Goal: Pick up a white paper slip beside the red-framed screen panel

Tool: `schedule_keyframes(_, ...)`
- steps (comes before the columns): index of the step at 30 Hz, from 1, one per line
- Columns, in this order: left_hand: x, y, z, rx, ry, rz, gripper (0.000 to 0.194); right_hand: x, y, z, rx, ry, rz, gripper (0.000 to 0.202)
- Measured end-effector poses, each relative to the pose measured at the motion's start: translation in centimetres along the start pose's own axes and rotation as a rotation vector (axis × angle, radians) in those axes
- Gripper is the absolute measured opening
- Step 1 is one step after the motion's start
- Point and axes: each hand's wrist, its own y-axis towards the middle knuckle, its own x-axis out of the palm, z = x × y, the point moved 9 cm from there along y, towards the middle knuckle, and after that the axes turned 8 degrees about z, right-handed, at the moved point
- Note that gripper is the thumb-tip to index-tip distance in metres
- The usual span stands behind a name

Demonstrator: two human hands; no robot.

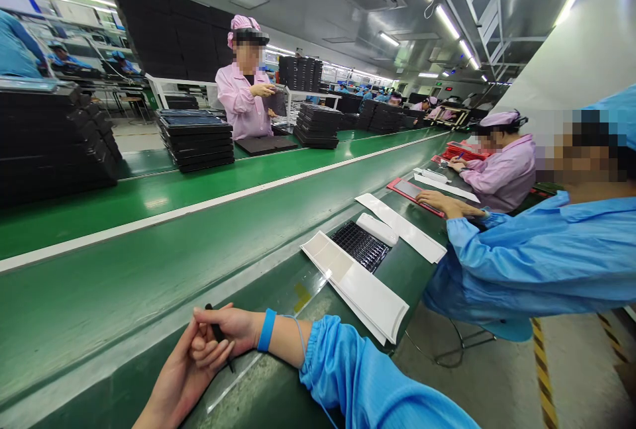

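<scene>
Both your hands sit together at the lower left of the frame, resting on the near edge of the green bench [278, 389]. Your right hand [231, 331], with the blue wristband [267, 330] and the blue sleeve [362, 376] behind it, is closed around a thin black pen [218, 334]. Your left hand [181, 376] comes up from the bottom edge and folds over the right hand's fingers, palm against them. Whether the left hand's fingers touch the pen itself cannot be told.

Only the pen's top end above your knuckles and a short length below them show; the middle is hidden inside your grip. It looks light, stiff and smooth, so it should need little force but could slide through a loose hold. A pinch on the barrel near its lower end would likely steady it best.

Right of centre on the bench lie white curved panels [368, 290], with a dark keyboard [360, 245] just beside them. Well apart from your hands, a person in a blue coat [536, 257] leans in from the right of the frame. At the upper left, black trays [196, 141] stand stacked beyond the green conveyor belt [149, 263].
</scene>
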Motion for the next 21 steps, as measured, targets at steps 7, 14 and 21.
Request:
schedule_keyframes(7,0.05,0.1,-0.04,-0.002,0.008,0.013,0.039,0.02,0.02,-0.03,0.0,-0.021,-0.017,0.082)
schedule_keyframes(14,0.01,-0.05,-0.05,-0.015,0.001,0.033,0.038,-0.07,0.03,-0.08,-0.02,-0.029,-0.018,0.08)
schedule_keyframes(21,-0.14,0.09,0.02,0.011,-0.004,0.016,0.039,-0.45,0.47,0.15,-0.008,-0.053,-0.018,0.073)
